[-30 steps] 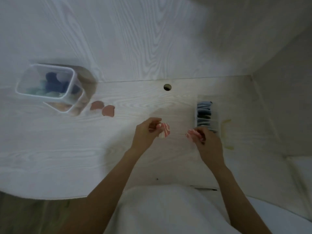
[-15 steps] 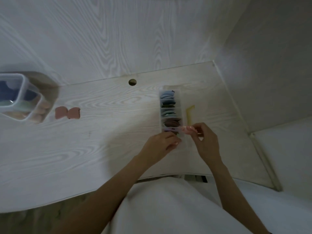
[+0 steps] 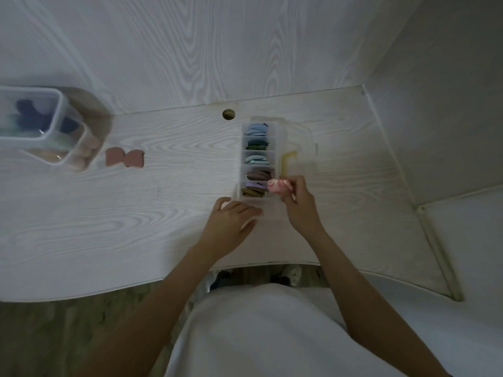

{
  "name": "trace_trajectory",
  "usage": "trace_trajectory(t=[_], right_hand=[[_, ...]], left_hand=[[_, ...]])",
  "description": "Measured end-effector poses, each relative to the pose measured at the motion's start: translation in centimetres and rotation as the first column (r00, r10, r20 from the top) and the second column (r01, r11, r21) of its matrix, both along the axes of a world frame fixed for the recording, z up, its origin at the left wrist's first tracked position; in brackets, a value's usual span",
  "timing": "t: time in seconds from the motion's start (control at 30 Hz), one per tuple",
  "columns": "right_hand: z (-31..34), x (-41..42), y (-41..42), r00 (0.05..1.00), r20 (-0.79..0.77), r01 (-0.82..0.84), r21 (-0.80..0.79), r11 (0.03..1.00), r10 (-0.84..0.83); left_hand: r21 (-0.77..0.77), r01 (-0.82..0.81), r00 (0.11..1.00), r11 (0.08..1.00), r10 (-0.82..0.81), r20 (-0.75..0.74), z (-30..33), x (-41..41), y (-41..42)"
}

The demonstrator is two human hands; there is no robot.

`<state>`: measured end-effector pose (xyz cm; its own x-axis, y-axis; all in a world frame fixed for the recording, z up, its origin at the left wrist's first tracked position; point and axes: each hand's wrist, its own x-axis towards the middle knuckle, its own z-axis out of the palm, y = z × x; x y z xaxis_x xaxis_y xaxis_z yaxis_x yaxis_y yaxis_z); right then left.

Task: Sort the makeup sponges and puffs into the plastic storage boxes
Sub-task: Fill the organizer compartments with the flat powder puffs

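There is just one camera. It sits on the person's head and looks forward and down. The lens is very wide, so the white table looks bent at its near edge. The two hands, the left hand and the right hand, are near the middle of the picture, close below the camera. The person's white shirt fills the bottom. The wall behind the table fills the top.

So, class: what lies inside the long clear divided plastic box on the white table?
The long clear divided plastic box holds puffs sorted by colour: light blue, dark green, pale teal, brown-mauve, then lilac over olive. The nearest end is hidden behind both hands.
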<state>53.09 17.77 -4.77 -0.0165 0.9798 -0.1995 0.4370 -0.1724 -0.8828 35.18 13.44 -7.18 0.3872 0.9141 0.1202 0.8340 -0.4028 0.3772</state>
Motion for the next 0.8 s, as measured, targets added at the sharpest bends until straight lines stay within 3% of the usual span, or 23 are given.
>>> trace_trajectory(t=[0.13, 0.3, 0.43, 0.57, 0.7, 0.8], right_hand=[[0.5, -2.1, 0.6, 0.996, 0.015, -0.088, 0.017, 0.996, 0.088], [0.6, -4.1, 1.1, 0.986, 0.004, -0.164, 0.052, 0.985, 0.164], [-0.3, -4.4, 0.5, 0.988, 0.018, -0.154, 0.114, 0.981, 0.153], [-0.3, -3.9, -0.8, 0.978, 0.149, -0.179, 0.246, 0.953, 0.145], [0.1, -4.3, -1.6, 0.967, 0.148, -0.244, 0.297, 0.923, 0.208], [-0.7, -4.7, -1.7, 0.892, 0.379, -0.369, 0.290, 0.883, 0.248]], left_hand=[[0.006, -0.059, 0.998, 0.998, 0.059, -0.020, -0.1, -1.7, -0.4], [-0.067, -0.103, 0.992, 0.992, 0.107, 0.060, 0.0, -2.8, 0.2], [0.020, -0.133, 0.991, 0.991, 0.133, -0.020, 0.1, -3.6, 0.1], [0.080, -0.123, 0.991, 0.989, 0.128, -0.049, 0.3, -3.7, 0.1], [0.099, -0.112, 0.993, 0.989, 0.114, -0.012, -0.2, -4.1, 0.0], [0.128, -0.081, 0.996, 0.988, 0.077, 0.037, -0.8, -4.4, -0.1]])
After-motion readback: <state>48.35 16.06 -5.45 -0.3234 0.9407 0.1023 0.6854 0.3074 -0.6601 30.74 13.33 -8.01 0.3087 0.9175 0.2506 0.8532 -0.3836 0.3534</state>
